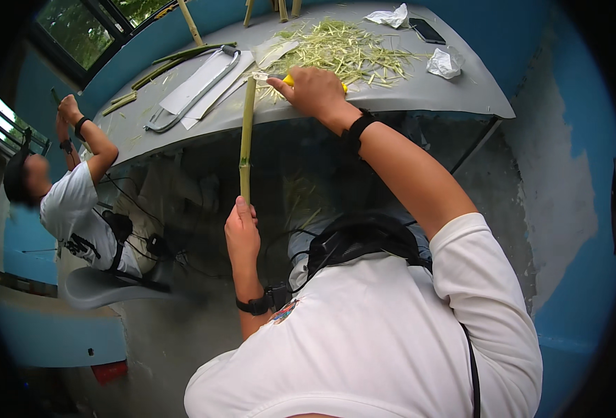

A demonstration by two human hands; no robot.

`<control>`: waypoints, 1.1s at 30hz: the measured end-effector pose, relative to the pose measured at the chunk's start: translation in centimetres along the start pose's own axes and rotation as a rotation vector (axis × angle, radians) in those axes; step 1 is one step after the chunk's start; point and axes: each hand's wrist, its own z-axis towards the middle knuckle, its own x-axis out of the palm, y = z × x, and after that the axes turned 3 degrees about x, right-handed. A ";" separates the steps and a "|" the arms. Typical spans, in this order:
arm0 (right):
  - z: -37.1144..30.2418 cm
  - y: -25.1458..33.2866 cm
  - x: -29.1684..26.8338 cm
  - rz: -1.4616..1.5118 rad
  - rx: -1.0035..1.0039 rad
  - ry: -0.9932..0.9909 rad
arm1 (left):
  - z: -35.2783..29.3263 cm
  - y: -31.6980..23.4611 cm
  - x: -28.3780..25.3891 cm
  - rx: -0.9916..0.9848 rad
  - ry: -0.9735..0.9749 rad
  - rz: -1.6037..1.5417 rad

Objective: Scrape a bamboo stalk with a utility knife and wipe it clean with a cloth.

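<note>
My left hand [242,231] is closed around the lower end of a green bamboo stick [246,136]. The stick stands nearly upright in front of the table's near edge, with a node about two thirds of the way down. In my right hand [318,92] is a yellow-handled knife [289,80]; its blade lies against or just beside the stick's top end. Whether the blade is cutting in, I cannot tell. Just beyond my right hand, a heap of pale bamboo shavings [353,49] covers part of the table.
On the grey table [471,94] lie a hacksaw [156,125], white paper [200,80], bamboo pieces [172,59], crumpled tissue [445,63] and a phone [427,31]. Another person [88,216] sits at the left with raised hands. Table legs [476,143] stand below right.
</note>
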 end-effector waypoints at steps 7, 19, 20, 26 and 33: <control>-0.7 0.0 -0.3 0.048 -0.134 0.063 | 4.8 -0.6 2.1 -0.056 0.090 -0.213; -0.6 0.3 -0.9 0.040 -0.196 0.124 | 10.8 -7.8 4.4 0.262 -0.089 0.178; -0.6 0.5 -0.9 0.035 -0.197 0.121 | 10.4 -7.7 4.4 0.257 -0.110 0.194; -0.2 0.0 -0.2 0.021 -0.089 0.117 | 6.6 -6.1 3.1 0.220 -0.117 0.232; 0.2 0.7 0.6 0.012 -0.044 0.057 | 1.5 -1.7 0.7 0.161 -0.135 0.164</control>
